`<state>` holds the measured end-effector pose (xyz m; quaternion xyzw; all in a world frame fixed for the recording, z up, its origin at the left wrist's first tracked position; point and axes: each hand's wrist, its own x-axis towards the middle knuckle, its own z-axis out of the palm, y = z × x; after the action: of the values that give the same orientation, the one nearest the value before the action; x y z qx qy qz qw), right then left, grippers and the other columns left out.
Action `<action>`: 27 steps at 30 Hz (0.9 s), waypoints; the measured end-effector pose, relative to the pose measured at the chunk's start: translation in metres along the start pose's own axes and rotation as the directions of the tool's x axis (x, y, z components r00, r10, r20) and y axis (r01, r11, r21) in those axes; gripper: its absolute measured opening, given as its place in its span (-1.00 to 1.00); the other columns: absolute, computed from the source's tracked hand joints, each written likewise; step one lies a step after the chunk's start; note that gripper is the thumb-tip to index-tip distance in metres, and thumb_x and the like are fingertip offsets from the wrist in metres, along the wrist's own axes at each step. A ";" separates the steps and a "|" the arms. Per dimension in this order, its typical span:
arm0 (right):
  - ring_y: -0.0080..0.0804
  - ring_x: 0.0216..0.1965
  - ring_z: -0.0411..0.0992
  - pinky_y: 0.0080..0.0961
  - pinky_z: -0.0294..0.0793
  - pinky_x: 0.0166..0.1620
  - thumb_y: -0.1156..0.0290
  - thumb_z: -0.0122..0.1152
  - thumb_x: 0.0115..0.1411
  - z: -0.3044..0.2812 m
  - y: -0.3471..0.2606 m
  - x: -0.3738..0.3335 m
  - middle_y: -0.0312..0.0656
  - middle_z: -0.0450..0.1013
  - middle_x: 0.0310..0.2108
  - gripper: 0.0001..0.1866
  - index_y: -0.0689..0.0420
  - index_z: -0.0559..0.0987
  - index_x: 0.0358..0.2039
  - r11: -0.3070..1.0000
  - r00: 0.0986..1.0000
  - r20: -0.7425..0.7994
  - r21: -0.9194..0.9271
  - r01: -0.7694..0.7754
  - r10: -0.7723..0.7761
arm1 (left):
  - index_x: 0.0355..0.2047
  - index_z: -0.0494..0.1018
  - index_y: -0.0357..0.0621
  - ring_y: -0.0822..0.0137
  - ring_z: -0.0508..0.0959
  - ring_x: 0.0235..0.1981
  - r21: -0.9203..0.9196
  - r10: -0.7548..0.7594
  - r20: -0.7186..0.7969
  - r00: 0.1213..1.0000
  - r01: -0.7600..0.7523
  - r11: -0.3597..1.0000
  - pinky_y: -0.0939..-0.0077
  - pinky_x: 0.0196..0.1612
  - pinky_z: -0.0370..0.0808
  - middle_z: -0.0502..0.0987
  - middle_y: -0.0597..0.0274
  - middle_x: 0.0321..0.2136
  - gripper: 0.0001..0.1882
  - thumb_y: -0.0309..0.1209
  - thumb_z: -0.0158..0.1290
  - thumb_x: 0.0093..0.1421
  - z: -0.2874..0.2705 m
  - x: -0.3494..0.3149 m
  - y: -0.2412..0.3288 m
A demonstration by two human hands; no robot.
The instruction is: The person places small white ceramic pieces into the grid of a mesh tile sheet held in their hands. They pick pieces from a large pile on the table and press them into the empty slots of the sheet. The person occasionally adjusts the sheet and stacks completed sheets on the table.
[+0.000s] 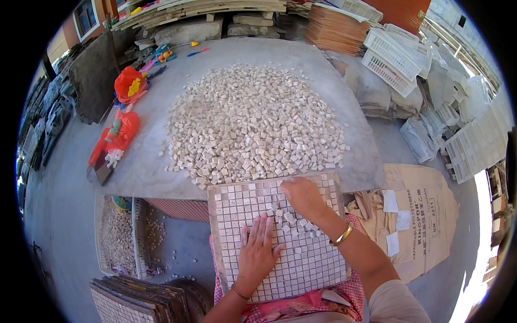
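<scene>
A square grid board (211, 207) with a wooden rim rests before me, its far edge at the table; many cells hold small whitish stone tiles. My left hand (258, 253) lies on its left middle, palm down, fingers stretched out over set tiles. Loose tiles (293, 222) are heaped on the board between my hands, several tilted. My right hand (302, 195), with a gold bangle at the wrist, is closed near the board's far edge, fingertips down at the grid. What those fingers hold, if anything, is hidden. Beyond the board spreads a big pile of tiles (253, 124).
The pile lies on a grey table (358, 156). Red plastic bags (126, 126) and small toys line its left side. Below left are a white crate of tiles (99, 231) and stacked boards (121, 304). A paper sack (436, 215) lies at right, white crates (390, 67) behind it.
</scene>
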<state>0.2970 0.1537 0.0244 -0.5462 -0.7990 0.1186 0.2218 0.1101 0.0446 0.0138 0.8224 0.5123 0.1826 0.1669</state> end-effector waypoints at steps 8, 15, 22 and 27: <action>-0.03 -0.37 0.44 -0.15 0.41 -0.28 0.49 0.03 0.05 -0.009 -0.027 -0.001 -0.05 0.46 -0.52 -0.93 0.18 0.47 -0.44 0.994 0.996 0.016 0.059 0.092 -0.093 | 0.26 0.07 -0.27 0.03 0.15 0.29 -0.015 -0.001 -0.003 1.000 0.001 1.000 -0.05 0.29 0.02 0.15 -0.06 0.26 -0.16 -0.17 0.16 0.07 -0.001 0.000 -0.001; -0.07 -0.36 0.46 -0.20 0.43 -0.29 0.49 0.07 0.07 -0.001 -0.052 -0.007 -0.05 0.48 -0.49 -0.90 0.18 0.49 -0.37 0.984 1.000 -0.003 -0.181 -0.006 0.006 | 0.28 0.05 -0.24 0.11 0.13 0.31 0.052 -0.002 0.021 1.000 0.001 0.999 -0.01 0.30 0.02 0.12 0.00 0.28 -0.20 -0.07 0.04 0.16 -0.001 -0.002 -0.001; -0.07 -0.33 0.49 -0.21 0.46 -0.28 0.43 0.06 0.11 0.017 -0.062 -0.010 -0.04 0.51 -0.43 -0.86 0.20 0.51 -0.34 0.946 0.943 -0.080 0.016 -0.323 0.323 | 0.28 0.05 -0.23 0.15 0.10 0.32 0.059 0.008 0.018 1.000 -0.009 0.998 0.01 0.31 0.01 0.11 0.03 0.29 -0.23 -0.03 -0.02 0.20 0.001 -0.003 -0.003; 0.01 -0.31 0.50 -0.14 0.46 -0.25 0.35 0.02 0.21 0.020 -0.056 -0.015 0.01 0.53 -0.39 -0.80 0.18 0.53 -0.26 0.874 0.911 -0.070 0.318 -0.366 0.407 | 0.28 0.05 -0.23 0.15 0.09 0.33 0.055 0.011 0.021 1.000 -0.012 0.998 0.02 0.31 0.02 0.10 0.03 0.29 -0.23 -0.05 -0.02 0.20 0.000 -0.003 -0.003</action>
<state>0.2462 0.1198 0.0279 -0.6620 -0.6294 0.2425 0.3267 0.1067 0.0435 0.0125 0.8315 0.5106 0.1607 0.1483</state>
